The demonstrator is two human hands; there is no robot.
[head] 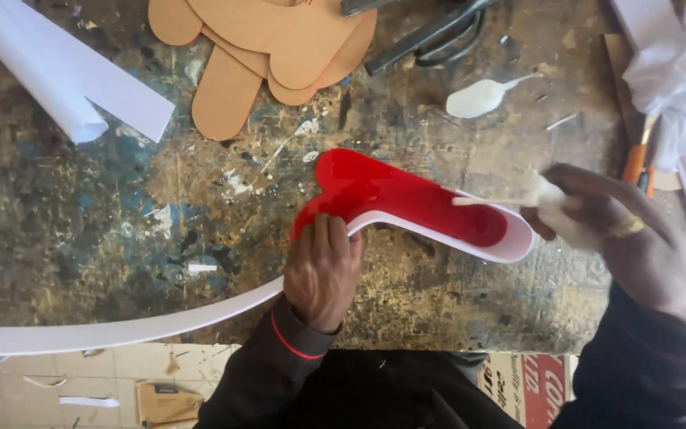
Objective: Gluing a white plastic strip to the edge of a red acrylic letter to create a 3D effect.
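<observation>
From the head camera, a red sheet (391, 195) cut in a curvy shape lies flat in the middle of a messy, paint-stained table (81, 222). A long white strip (144, 324) stands on its edge and bends around the red sheet's side, then runs far off to the left. The left hand (323, 270) presses down on the red sheet, with its fingers (329, 232) bent over the strip's top edge, holding strip and sheet together. The right hand (605, 218) is closed around a small white lump, maybe a rag or dauber (548, 199), with a thin stick (490, 202) poking out over the red sheet near the strip's curved end. The strip looks light and bendy, so it may spring back if let go; it seems best held close to the bend. The red sheet looks thin, smooth and shiny, so maybe slippery. Farther up lie tan cut-out shapes (279, 48), a white roll (57, 71), dark scissors (430, 36) and a white blob (476, 97).
</observation>
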